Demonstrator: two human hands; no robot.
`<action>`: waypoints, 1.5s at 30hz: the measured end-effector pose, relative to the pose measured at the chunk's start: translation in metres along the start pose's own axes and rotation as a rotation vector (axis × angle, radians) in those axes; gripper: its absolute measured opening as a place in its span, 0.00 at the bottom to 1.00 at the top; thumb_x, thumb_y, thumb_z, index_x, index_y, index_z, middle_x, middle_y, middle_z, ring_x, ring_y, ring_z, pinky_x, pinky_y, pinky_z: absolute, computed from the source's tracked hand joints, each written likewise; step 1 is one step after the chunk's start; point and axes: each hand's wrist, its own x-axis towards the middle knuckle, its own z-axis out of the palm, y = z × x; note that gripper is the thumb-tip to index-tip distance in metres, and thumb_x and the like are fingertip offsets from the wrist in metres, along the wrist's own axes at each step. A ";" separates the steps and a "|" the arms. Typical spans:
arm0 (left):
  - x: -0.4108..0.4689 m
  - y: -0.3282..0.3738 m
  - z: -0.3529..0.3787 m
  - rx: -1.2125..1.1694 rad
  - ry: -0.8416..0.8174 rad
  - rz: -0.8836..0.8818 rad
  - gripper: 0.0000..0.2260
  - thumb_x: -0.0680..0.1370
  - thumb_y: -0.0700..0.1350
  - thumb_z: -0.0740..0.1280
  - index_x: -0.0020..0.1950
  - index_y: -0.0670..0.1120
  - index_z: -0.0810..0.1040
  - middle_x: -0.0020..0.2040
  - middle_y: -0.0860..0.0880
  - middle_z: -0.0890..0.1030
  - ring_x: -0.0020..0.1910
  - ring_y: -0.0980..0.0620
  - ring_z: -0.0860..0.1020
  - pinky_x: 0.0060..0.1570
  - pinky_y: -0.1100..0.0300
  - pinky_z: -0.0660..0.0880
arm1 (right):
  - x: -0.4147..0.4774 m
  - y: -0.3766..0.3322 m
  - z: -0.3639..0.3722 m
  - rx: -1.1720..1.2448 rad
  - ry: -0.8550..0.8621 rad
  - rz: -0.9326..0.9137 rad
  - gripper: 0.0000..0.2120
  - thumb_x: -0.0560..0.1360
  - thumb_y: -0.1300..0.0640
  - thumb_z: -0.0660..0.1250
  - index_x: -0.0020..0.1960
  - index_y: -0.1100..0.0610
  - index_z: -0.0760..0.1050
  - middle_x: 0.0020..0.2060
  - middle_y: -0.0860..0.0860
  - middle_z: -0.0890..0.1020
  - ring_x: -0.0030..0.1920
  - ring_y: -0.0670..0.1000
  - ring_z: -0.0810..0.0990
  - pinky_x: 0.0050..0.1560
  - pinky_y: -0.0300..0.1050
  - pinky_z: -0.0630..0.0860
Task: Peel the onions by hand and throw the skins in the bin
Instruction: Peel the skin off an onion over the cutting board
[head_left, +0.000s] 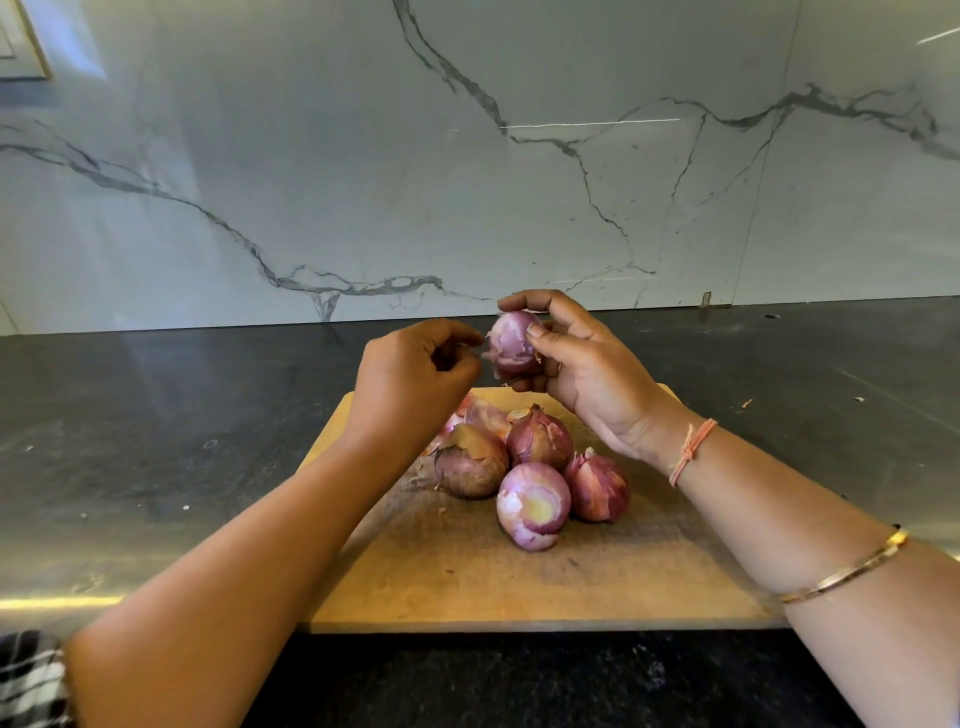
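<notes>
My right hand (582, 374) holds a mostly peeled purple onion (511, 343) above the far edge of the wooden cutting board (467, 582), thumb and fingers curled round it. My left hand (415, 374) pinches a thin strip of skin at the onion's left side. On the board lie a peeled onion (532, 506) at the front and three unpeeled ones: a brownish one (470, 462), one behind (540, 439) and one at the right (597, 486). Loose skins (480, 415) lie behind them. No bin is in view.
The board sits on a dark stone counter (156, 441) against a white marble-patterned wall (363, 182). Small skin scraps (746, 403) lie on the counter at the right. The counter's front edge runs just below the board.
</notes>
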 end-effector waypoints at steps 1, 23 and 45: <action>0.000 0.000 0.000 0.001 -0.008 -0.001 0.09 0.75 0.39 0.68 0.52 0.48 0.84 0.38 0.55 0.81 0.36 0.61 0.78 0.39 0.69 0.75 | 0.000 0.000 0.000 0.015 0.001 0.000 0.14 0.81 0.65 0.55 0.54 0.51 0.75 0.46 0.51 0.79 0.40 0.48 0.80 0.42 0.42 0.74; -0.005 0.009 0.002 -0.010 -0.027 0.030 0.09 0.73 0.44 0.71 0.52 0.46 0.81 0.38 0.56 0.80 0.38 0.59 0.79 0.39 0.66 0.77 | -0.006 -0.005 0.007 -0.101 -0.020 -0.023 0.14 0.78 0.69 0.62 0.52 0.52 0.77 0.53 0.55 0.80 0.52 0.50 0.79 0.53 0.47 0.79; 0.000 0.004 0.000 -0.007 0.035 0.016 0.07 0.74 0.37 0.67 0.47 0.46 0.82 0.35 0.56 0.79 0.34 0.57 0.76 0.36 0.65 0.72 | -0.004 -0.008 0.003 0.201 -0.064 0.092 0.14 0.80 0.67 0.53 0.56 0.57 0.75 0.46 0.54 0.80 0.39 0.52 0.80 0.38 0.43 0.75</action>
